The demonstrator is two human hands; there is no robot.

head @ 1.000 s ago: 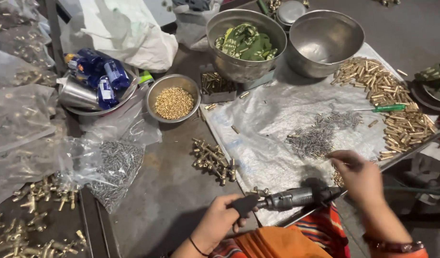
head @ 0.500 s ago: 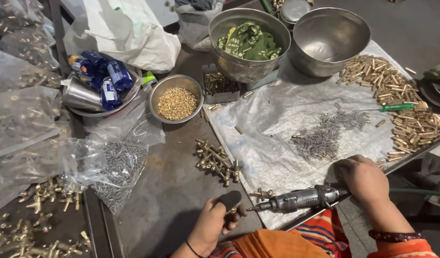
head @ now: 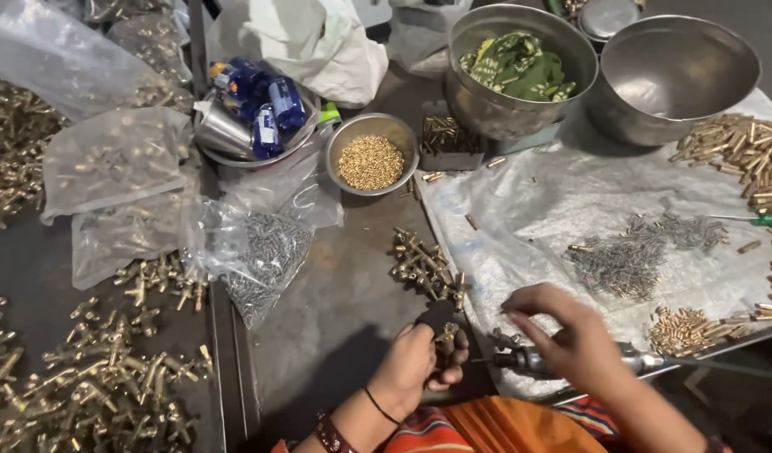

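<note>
From the head camera, the left hand point(head: 415, 365) has its fingers curled tight round a small brass fitting point(head: 443, 333) with a dark piece above it, held just below the little pile of brass fittings point(head: 426, 267) on the table point(head: 336, 319). The right hand point(head: 571, 340) rests over a slim metal power tool point(head: 533, 362), fingers bent loosely around it. The tool's long axis runs left to right, its tip pointing at the held fitting, just beside it.

Two hands point(head: 415, 365) point(head: 571, 335), two large steel bowls point(head: 487, 101) point(head: 680, 71), one small bowl point(head: 344, 164), one power screwdriver point(head: 529, 361).
</note>
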